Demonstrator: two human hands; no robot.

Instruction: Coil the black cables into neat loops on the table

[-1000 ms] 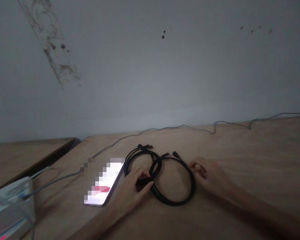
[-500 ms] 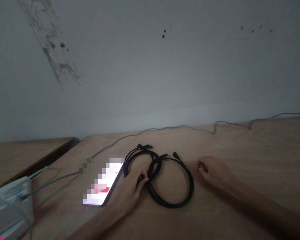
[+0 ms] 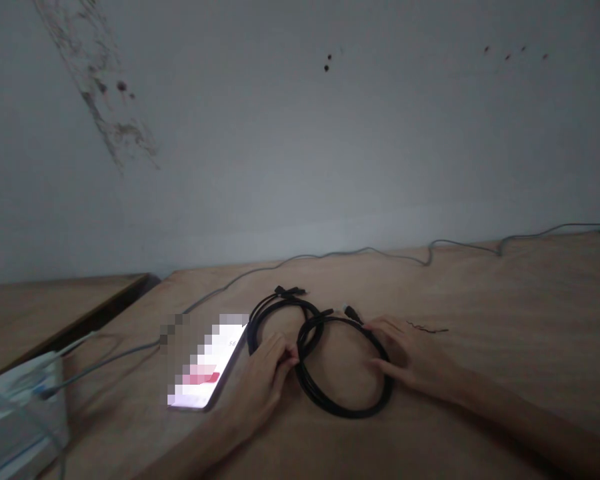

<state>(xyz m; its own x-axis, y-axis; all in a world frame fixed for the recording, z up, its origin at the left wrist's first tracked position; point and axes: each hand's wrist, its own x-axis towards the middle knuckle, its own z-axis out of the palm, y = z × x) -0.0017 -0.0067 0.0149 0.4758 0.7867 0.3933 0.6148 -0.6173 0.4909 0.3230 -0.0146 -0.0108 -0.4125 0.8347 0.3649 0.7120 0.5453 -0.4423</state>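
**Two Hands on Coiled Black Cables**

Two coils lie on the wooden table [image 3: 505,300] just right of the lit phone [image 3: 207,367]. The small coil [image 3: 285,302] sits nearest the phone, and the large coil [image 3: 345,410] overlaps it on the side away from the phone. Our left hand [image 3: 267,373] curls its fingers closed on the small coil at the overlap. Our right hand [image 3: 410,357], fingers spread flat, rests on the large coil's rim farthest from the phone. We judge a light, even press best, with each loop kept flat so that neither springs open or tangles.
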